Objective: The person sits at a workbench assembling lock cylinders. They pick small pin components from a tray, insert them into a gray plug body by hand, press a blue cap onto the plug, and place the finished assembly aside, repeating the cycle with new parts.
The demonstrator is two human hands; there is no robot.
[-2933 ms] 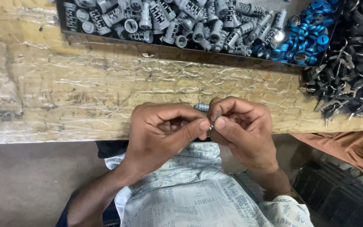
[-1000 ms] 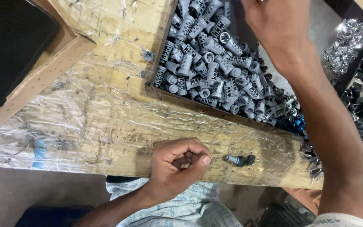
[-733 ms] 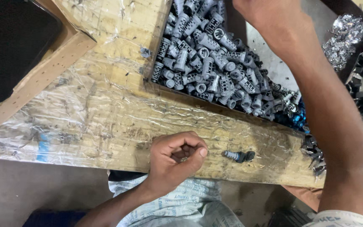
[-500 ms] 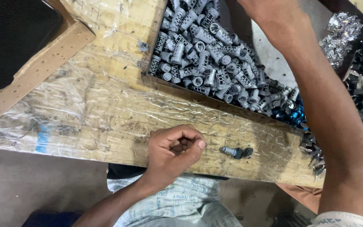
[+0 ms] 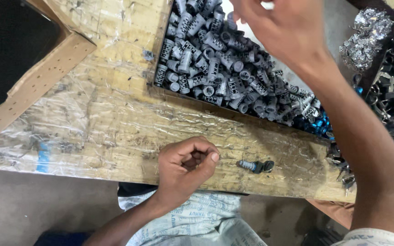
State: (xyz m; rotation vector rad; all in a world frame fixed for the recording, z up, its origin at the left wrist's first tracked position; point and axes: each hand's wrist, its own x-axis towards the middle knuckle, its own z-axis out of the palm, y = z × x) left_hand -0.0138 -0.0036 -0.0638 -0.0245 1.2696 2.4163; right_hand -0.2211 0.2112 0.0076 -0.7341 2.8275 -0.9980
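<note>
Since half a second ago our right hand has drawn back, fingers spread, over the grey caps. Our left hand rests curled shut; a plug lies just right of it.

We look down on a worn wooden workbench wrapped in crinkled clear plastic. At ten o'clock sits a wooden frame around something dark, perhaps a box. Grey floor shows at seven o'clock.
</note>
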